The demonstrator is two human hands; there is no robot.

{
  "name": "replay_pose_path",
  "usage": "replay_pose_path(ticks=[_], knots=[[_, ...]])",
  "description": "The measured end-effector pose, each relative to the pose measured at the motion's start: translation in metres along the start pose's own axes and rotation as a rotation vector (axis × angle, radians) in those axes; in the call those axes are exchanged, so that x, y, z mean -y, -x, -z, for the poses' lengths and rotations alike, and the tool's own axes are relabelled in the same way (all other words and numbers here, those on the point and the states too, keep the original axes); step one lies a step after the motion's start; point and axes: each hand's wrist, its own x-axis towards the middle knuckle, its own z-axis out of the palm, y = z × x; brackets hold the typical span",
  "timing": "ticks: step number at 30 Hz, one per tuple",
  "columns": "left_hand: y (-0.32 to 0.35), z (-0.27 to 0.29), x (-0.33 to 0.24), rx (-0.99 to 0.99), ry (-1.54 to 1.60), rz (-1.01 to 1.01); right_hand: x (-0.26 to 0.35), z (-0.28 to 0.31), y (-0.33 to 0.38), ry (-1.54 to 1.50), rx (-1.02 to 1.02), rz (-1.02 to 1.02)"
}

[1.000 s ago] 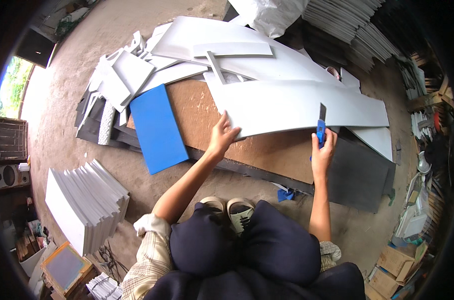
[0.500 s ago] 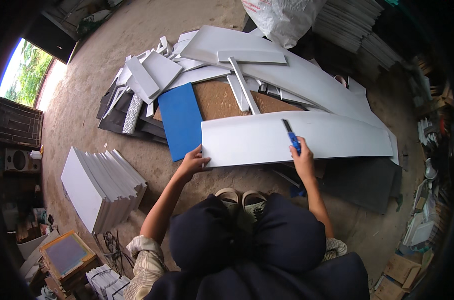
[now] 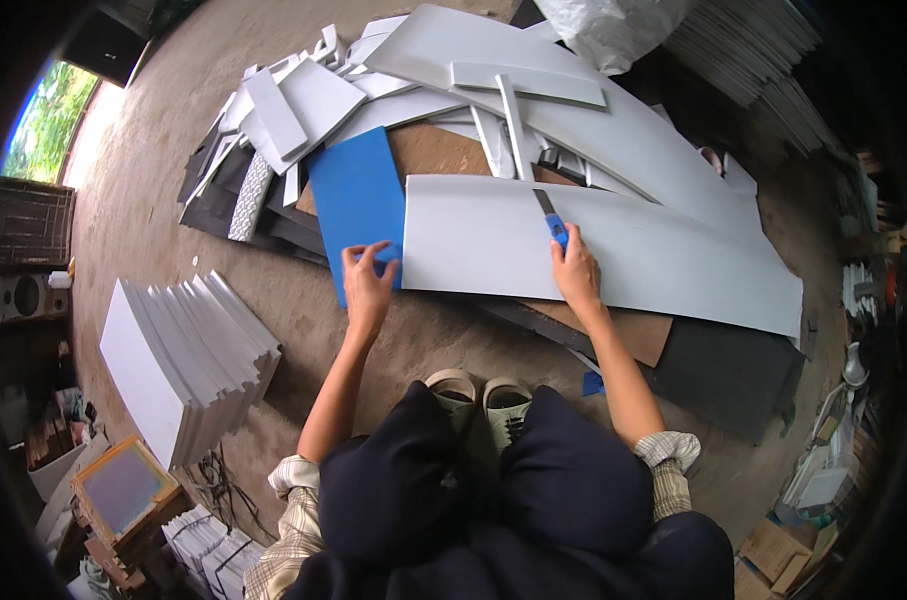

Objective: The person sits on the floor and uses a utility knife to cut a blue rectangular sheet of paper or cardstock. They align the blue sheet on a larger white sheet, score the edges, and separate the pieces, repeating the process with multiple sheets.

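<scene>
My right hand (image 3: 578,274) is wrapped round a blue utility knife (image 3: 558,232), its dark blade out and pointing away from me. Knife and hand are over a long white foam sheet (image 3: 674,255). The sheet lies crosswise in front of me on a pile of boards. Beside its left end lies a flat blue rectangular board (image 3: 354,185). Over the near part of that blue board is my left hand (image 3: 370,288), open, thumb and fingers curved apart with nothing between them. Its fingertips are close to the white sheet's left edge; whether they touch the blue board I cannot tell.
Behind the sheet are white offcuts (image 3: 314,105) and a larger white panel (image 3: 554,95). A brown board (image 3: 634,330) and a black sheet (image 3: 729,375) stick out beneath. On the floor at left stands a stack of white panels (image 3: 189,365). Cluttered goods line both sides.
My left hand has let go of the white sheet's near left corner and lifted over the blue board. My right hand has moved left with the knife. The view has shifted; more brown board shows.
</scene>
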Motion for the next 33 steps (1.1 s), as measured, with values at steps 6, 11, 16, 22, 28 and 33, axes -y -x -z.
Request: replay_pose_path(ticks=[6, 11, 16, 22, 28, 33], knots=[[0.007, 0.009, 0.038, -0.225, -0.102, 0.369, 0.019, 0.003, 0.008, -0.02, 0.056, -0.011], [-0.002, 0.027, 0.054, -0.237, 0.44, 0.274, 0.015, 0.0, 0.008, -0.055, 0.02, 0.006], [-0.003, 0.086, 0.039, -0.804, 0.929, -0.064, -0.01, 0.006, 0.004, -0.089, -0.251, 0.045], [-0.019, 0.107, 0.018, -0.61, 1.179, -0.082, -0.064, 0.045, 0.006, 0.373, -0.299, -0.219], [-0.047, 0.028, -0.039, 0.051, 0.977, 0.156, -0.067, 0.066, -0.007, -0.089, -0.349, -0.002], [-0.084, -0.018, -0.002, 0.02, 0.409, -0.106, -0.018, 0.038, -0.007, -0.153, -0.037, -0.002]])
